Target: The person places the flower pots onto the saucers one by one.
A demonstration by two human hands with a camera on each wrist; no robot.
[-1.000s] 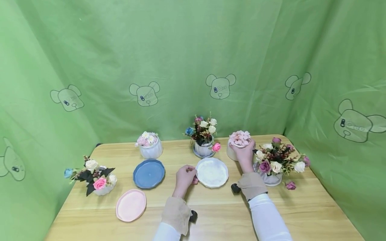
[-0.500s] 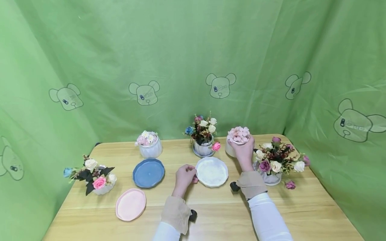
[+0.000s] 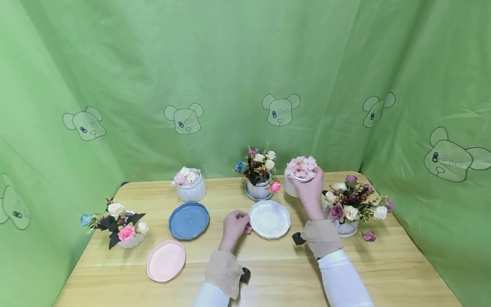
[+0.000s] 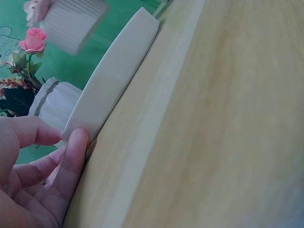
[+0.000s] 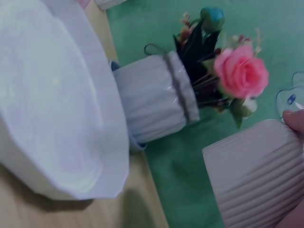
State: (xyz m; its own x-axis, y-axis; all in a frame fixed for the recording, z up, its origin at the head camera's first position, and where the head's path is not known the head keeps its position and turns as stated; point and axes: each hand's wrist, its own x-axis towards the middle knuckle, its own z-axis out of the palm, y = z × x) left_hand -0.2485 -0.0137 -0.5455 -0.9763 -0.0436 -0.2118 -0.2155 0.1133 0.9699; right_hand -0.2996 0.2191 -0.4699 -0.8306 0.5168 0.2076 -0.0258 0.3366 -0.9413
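My right hand [image 3: 311,195] grips a white ribbed flowerpot [image 5: 256,171] filled with pale pink blossoms [image 3: 302,167]. In the left wrist view, this pot [image 4: 73,23] hangs above the level of the table. Farther forward and left, my left hand [image 3: 235,225] pinches the left rim of a white faceted saucer [image 3: 270,219] between thumb and fingers. The saucer lies on the wooden table. Just behind it, a smooth grey-white pot [image 5: 154,97] with mixed roses stands on a blue saucer [image 3: 249,195].
A blue saucer [image 3: 189,221] and a pink one [image 3: 166,261] lie to the left. Potted flowers stand at the back left [image 3: 192,190], far left [image 3: 132,242] and right [image 3: 347,228], its blooms close beside my right wrist. Green curtain [image 3: 230,64] surrounds the table [image 3: 287,277].
My right hand has raised the ribbed flowerpot off the table and shifted it slightly left. The left hand stays at the white saucer's rim.
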